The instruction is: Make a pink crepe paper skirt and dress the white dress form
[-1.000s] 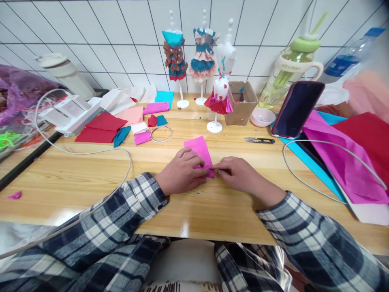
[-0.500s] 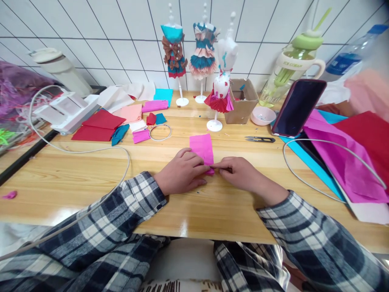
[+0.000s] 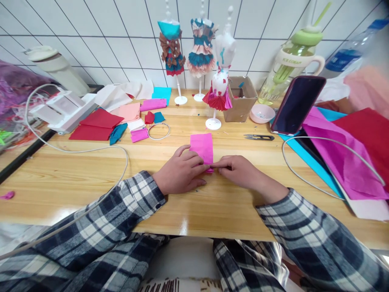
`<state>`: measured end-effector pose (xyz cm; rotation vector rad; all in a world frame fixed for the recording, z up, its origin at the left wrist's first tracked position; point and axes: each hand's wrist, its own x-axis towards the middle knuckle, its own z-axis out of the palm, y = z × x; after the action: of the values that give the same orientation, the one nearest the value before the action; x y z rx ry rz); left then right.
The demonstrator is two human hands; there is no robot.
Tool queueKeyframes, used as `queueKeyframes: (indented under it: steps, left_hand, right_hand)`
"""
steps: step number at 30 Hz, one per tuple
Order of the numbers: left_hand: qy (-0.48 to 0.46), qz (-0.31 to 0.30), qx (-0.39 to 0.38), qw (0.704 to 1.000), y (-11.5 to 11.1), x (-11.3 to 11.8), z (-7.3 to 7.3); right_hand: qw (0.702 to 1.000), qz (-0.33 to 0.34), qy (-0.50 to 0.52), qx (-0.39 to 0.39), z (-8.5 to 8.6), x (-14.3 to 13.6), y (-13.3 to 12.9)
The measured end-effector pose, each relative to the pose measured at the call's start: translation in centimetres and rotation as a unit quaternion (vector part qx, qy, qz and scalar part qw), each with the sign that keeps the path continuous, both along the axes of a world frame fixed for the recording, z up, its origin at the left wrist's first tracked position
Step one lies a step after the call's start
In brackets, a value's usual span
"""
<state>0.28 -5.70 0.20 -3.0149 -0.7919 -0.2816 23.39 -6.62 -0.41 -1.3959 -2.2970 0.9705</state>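
A bright pink piece of crepe paper (image 3: 201, 145) lies on the wooden table in front of me, its lower edge folded over into a narrow strip. My left hand (image 3: 182, 170) rests over the lower left of it, fingers close together and bearing on the folded edge. From the other side, my right hand (image 3: 238, 172) has its index finger stretched out to the fold's right end, thumb just below and the other fingers curled. The fingertips of both hands nearly meet at the fold. My left fingers hide part of the lower edge.
Three small dress-form stands, one with a red pleated skirt (image 3: 217, 100), stand behind the paper. Thread snips (image 3: 259, 137), a pink bowl (image 3: 262, 113), a cardboard box (image 3: 240, 106) and a phone (image 3: 298, 104) are right. Coloured paper (image 3: 97, 125) and a white cable (image 3: 91, 151) lie left.
The folded strip at the paper's lower edge looks slightly narrower. Both hands stay in nearly the same place; the whole view has shifted a little.
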Motion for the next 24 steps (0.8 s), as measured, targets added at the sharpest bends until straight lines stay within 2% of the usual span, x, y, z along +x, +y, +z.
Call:
queueKeyframes:
  steps: [18, 24]
  left_hand:
    - [-0.005, 0.001, 0.016, 1.000, 0.06, 0.01, -0.05]
    - [0.007, -0.003, 0.048, 0.999, -0.06, 0.25, 0.05]
  right_hand:
    - [1.000, 0.018, -0.016, 0.003, 0.01, 0.05, 0.03]
    - [1.000, 0.007, -0.006, 0.004, -0.09, 0.01, -0.01]
